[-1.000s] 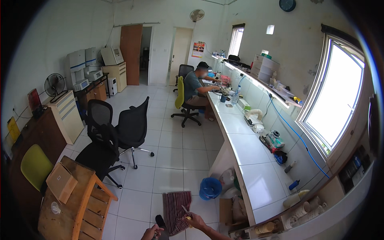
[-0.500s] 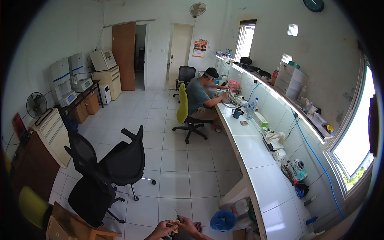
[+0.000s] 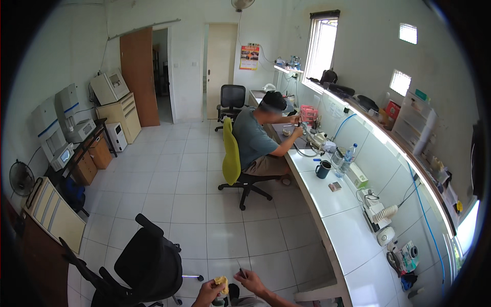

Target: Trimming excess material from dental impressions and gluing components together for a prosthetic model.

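Low in the view, my left hand (image 3: 208, 293) is closed on a small, lumpy yellow piece (image 3: 222, 281) that sticks out past the fingertips. To its right, a slim tool with a dark handle (image 3: 242, 273) and a thin pointed tip is pinched in my right hand (image 3: 251, 282). The tool points up and away and is apart from the yellow piece. What kind of tool it is, and what the yellow piece is, are too small to make out.
Black office chairs (image 3: 148, 261) stand close on my left. Along the right runs a white-tiled workbench (image 3: 340, 233) with a dark mug (image 3: 323, 169) and a water bottle (image 3: 346, 159). Further off, a co-worker (image 3: 255, 135) sits at it on a green chair (image 3: 231, 153).
My hands have come apart; before, they met at the yellow piece. The view has shifted nearer the co-worker and bench, and the blue bin has left the picture.
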